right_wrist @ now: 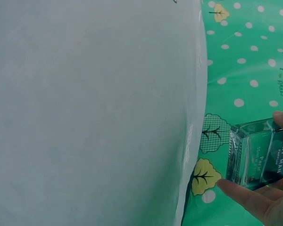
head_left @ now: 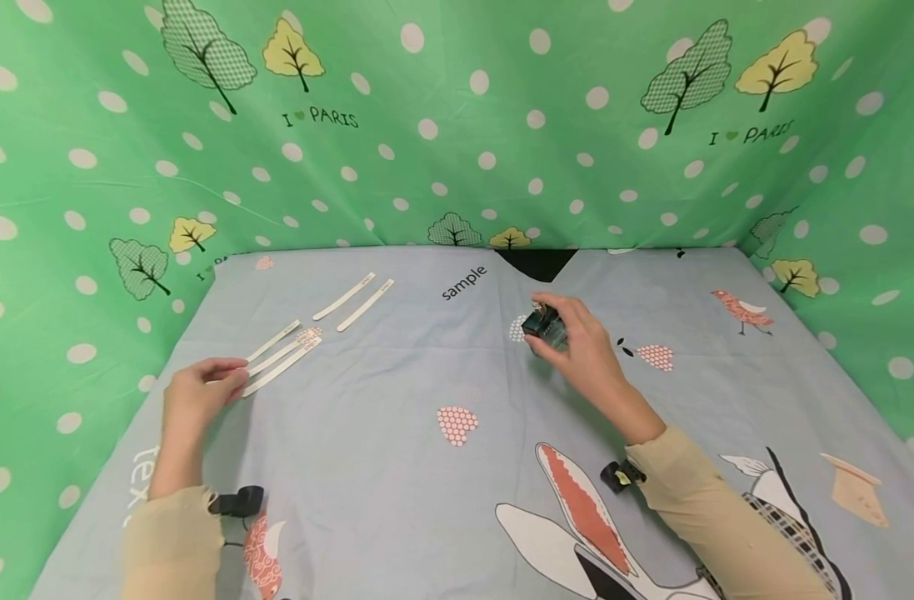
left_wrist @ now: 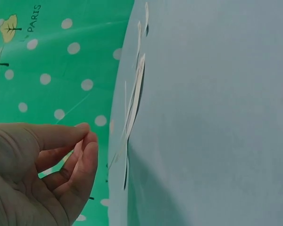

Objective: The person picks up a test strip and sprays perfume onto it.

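Note:
My right hand (head_left: 587, 346) grips a small dark-green glass perfume bottle (right_wrist: 262, 153) between thumb and fingers; white lettering, including "SEXY MAN", shows in the right wrist view. In the head view the perfume bottle (head_left: 550, 327) is held over the right middle of the table. My left hand (head_left: 202, 392) is over the near ends of three slim white paper strips (head_left: 284, 358), its fingertips overlapping two of them. Seen from the left wrist, the hand (left_wrist: 61, 169) has its thumb close to its bent fingers, with nothing visible between them, beside the strips (left_wrist: 139, 89).
Two more white paper strips (head_left: 365, 305) lie side by side farther back on the table. A grey-blue printed cloth (head_left: 397, 375) covers the tabletop. Green dotted curtain (head_left: 457, 125) stands behind the table and along both sides.

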Available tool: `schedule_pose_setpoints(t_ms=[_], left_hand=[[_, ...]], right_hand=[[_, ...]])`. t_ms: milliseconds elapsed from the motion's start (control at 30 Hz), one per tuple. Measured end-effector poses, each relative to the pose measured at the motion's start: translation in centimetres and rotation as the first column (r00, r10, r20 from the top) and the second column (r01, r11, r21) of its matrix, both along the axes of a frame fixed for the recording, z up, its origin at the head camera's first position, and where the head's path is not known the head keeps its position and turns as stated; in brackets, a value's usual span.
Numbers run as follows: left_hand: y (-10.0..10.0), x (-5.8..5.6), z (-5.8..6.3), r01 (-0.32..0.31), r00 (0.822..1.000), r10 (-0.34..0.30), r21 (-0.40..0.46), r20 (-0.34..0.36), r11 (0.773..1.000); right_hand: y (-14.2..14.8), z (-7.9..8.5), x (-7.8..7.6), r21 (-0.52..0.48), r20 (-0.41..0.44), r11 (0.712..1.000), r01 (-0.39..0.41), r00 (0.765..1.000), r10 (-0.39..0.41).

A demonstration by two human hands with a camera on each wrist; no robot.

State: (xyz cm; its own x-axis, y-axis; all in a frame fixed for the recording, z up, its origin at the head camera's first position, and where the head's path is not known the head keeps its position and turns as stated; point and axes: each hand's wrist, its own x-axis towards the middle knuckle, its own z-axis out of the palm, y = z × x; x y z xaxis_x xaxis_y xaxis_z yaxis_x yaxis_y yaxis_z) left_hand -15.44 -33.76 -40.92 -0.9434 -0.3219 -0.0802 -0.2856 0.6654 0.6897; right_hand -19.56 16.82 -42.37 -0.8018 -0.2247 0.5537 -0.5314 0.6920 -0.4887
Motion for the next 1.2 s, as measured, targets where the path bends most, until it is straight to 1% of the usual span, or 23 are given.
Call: schedule_pose_setpoints(t_ms=[100, 233, 300, 367, 500, 600, 833, 1000, 1200], left_hand=[[0.3, -0.4, 0.0, 0.004, 1.000, -0.005, -0.022, -0.015, 1.000], [0.8, -1.0, 0.2, 0.011, 1.000, -0.013, -0.078, -0.027, 0.997], [1.0, -1.1, 0.3, 0.014, 0.999, -0.017, -0.086, -0.028, 0.996], [1.3, -1.3, 0.4, 0.017, 0.999, -0.019, -0.077, -0.032, 0.997], [1.8, -1.8, 0.4, 0.023, 0.999, -0.023, -0.019, -0.036, 1.000], [2.2, -2.2, 0.4, 0.023, 0.999, -0.023, 0.003, -0.031, 1.000], [3.2, -3.0, 0.6, 0.014, 1.000, -0.014, -0.039, -0.012, 0.999], [4.1, -3.5, 0.6, 0.023, 1.000, -0.023, -0.009, -0.010, 1.000], [4.8, -4.2, 0.3, 0.033, 0.999, -0.032, 0.027, -0.020, 0.999]], right_hand=[[0.0, 0.0, 0.0, 0.002, 0.001, 1.000, 0.003, 1.000, -0.003], [0.0, 0.0, 0.0, 0.004, 0.003, 1.000, 0.006, 1.000, -0.006], [-0.1, 0.0, 0.0, 0.005, 0.004, 1.000, 0.007, 1.000, -0.007], [-0.1, 0.1, 0.0, 0.006, 0.003, 1.000, 0.006, 1.000, -0.006], [-0.1, 0.1, 0.0, 0.009, 0.002, 1.000, 0.008, 1.000, -0.008], [-0.1, 0.0, 0.0, 0.012, 0.006, 1.000, 0.010, 1.000, -0.010], [-0.1, 0.1, 0.0, 0.012, 0.003, 1.000, 0.004, 1.000, -0.004], [-0.2, 0.0, 0.0, 0.013, 0.001, 1.000, 0.002, 1.000, -0.002], [-0.2, -0.1, 0.0, 0.012, -0.002, 1.000, 0.002, 1.000, -0.002]])
